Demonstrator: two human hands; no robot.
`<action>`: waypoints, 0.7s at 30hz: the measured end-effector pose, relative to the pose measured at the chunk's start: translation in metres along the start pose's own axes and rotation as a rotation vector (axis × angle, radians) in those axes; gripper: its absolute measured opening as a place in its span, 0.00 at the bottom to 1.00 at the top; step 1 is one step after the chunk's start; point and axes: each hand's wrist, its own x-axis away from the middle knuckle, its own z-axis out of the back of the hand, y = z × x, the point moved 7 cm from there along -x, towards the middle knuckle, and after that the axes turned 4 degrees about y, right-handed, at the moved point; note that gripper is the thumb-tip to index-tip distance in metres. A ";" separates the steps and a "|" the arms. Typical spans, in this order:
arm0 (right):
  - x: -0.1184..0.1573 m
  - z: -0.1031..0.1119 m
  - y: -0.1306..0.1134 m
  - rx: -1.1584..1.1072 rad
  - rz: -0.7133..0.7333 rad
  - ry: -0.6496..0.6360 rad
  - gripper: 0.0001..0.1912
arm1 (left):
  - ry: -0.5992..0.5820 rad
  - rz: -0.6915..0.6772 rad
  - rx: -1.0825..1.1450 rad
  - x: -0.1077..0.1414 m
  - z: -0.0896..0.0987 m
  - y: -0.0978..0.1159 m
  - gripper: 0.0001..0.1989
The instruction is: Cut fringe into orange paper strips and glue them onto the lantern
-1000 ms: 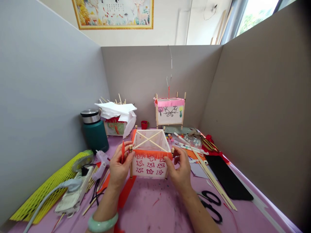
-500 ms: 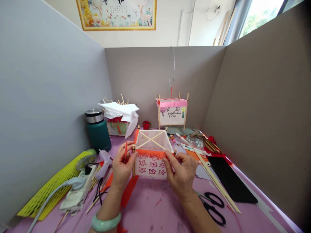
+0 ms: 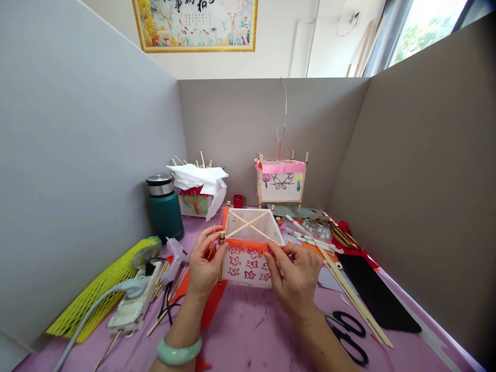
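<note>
The right hand (image 3: 295,279) pinches the orange fringe (image 3: 248,247) between thumb and index finger, hiding the front right corner of the paper box (image 3: 241,276). The left hand (image 3: 206,258) has thumb and fingers closed about the left front post (image 3: 222,256), some fingertips out of sight; a red slip (image 3: 213,243) there shows edge-on, its shape unclear. The box sits between both hands, low over the tabletop (image 3: 248,330); contact is hard to judge. The right forearm covers the scissors' (image 3: 344,337) blades. A white sheet (image 3: 201,176) hides another box's (image 3: 197,205) top.
</note>
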 end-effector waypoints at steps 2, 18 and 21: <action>-0.005 0.001 -0.007 -0.034 0.015 -0.007 0.15 | -0.015 0.018 0.012 0.001 -0.001 -0.002 0.12; -0.023 -0.044 -0.065 -0.179 0.150 -0.228 0.13 | -0.014 -0.042 -0.047 0.000 -0.001 0.002 0.10; -0.024 -0.045 -0.068 -0.185 0.136 -0.253 0.14 | -0.016 -0.041 -0.054 0.000 0.000 0.004 0.10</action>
